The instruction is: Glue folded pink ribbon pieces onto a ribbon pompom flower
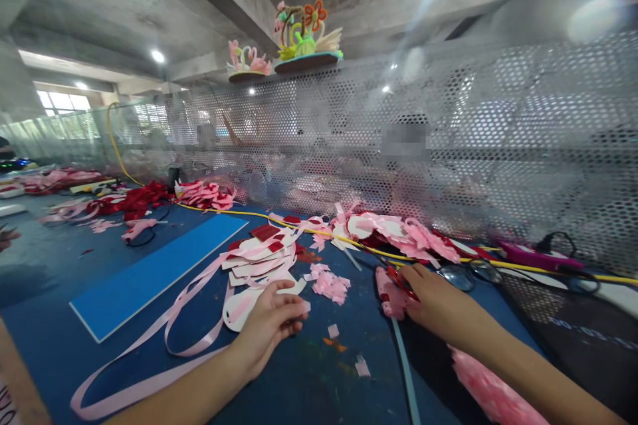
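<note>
My left hand [274, 322] is over the pale ovals with its fingers curled; a small piece of pink ribbon [305, 307] shows at its fingertips. Under and behind it lie several white oval pieces [266, 265], some with red or pink on them. A long pink ribbon [177, 325] loops across the table to the left. My right hand [429, 289] is closed around the red handles of scissors [400, 277], beside a pink glue gun [387, 292]. The scissor blades are mostly hidden. From the glue gun a long grey-blue strip [406, 372] runs toward me.
A heap of cut pink ribbon squares [329, 284] lies between the hands. A blue board [159, 275] is at left. Behind, a yellow cable [371, 247] crosses before pink pieces [399, 234] and a perforated metal panel [349, 139]. Glasses [456, 277] and a purple power strip [535, 255] are at right.
</note>
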`<action>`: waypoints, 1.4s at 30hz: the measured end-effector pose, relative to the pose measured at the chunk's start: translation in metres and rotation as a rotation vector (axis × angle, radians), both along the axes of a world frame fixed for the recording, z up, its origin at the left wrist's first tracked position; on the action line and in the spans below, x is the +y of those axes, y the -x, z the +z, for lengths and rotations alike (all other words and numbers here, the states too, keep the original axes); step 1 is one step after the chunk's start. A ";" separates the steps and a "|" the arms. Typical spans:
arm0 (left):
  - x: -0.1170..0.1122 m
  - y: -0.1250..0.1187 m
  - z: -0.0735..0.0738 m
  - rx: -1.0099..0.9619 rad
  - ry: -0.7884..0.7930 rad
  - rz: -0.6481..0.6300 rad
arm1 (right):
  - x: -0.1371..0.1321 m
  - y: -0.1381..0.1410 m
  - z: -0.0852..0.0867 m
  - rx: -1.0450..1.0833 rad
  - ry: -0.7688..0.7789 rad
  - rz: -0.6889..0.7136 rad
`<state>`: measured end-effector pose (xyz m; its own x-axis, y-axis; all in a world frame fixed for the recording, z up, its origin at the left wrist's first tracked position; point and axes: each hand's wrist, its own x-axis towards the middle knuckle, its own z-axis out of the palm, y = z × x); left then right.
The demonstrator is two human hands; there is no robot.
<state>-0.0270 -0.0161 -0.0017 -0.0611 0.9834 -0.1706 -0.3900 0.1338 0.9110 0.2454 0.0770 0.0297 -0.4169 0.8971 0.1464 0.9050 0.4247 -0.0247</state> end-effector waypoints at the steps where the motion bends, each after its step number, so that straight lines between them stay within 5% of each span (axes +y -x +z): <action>1: 0.000 0.000 0.000 0.003 0.003 -0.004 | 0.000 0.000 0.000 0.021 0.014 0.011; 8: -0.001 -0.002 0.001 -0.007 -0.015 0.003 | 0.014 -0.016 0.017 0.178 0.029 0.061; 16: 0.002 -0.002 -0.002 0.007 0.022 0.007 | 0.033 -0.073 0.046 0.215 -0.249 -0.183; 20: 0.000 -0.001 -0.003 0.000 0.024 0.007 | 0.021 -0.053 0.038 0.143 -0.319 -0.146; 25: -0.001 -0.001 0.001 0.042 0.021 -0.006 | 0.002 -0.004 0.003 -0.014 -0.077 0.088; 29: 0.000 -0.002 0.006 0.071 0.035 0.002 | -0.010 0.012 -0.014 -0.105 -0.100 -0.006; 36: 0.000 -0.001 0.005 0.079 -0.006 -0.005 | -0.016 0.013 0.000 -0.135 -0.204 -0.150; 39: 0.000 0.000 0.003 0.128 -0.043 -0.024 | -0.029 0.021 0.009 -0.076 -0.213 -0.030; 42: 0.002 0.002 0.000 0.193 -0.109 -0.051 | -0.055 0.031 0.003 0.184 -0.163 0.249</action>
<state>-0.0291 -0.0145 -0.0018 -0.0316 0.9981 -0.0531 -0.2025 0.0457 0.9782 0.2148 0.0217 0.0323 -0.5732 0.7299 0.3724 0.7599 0.6435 -0.0916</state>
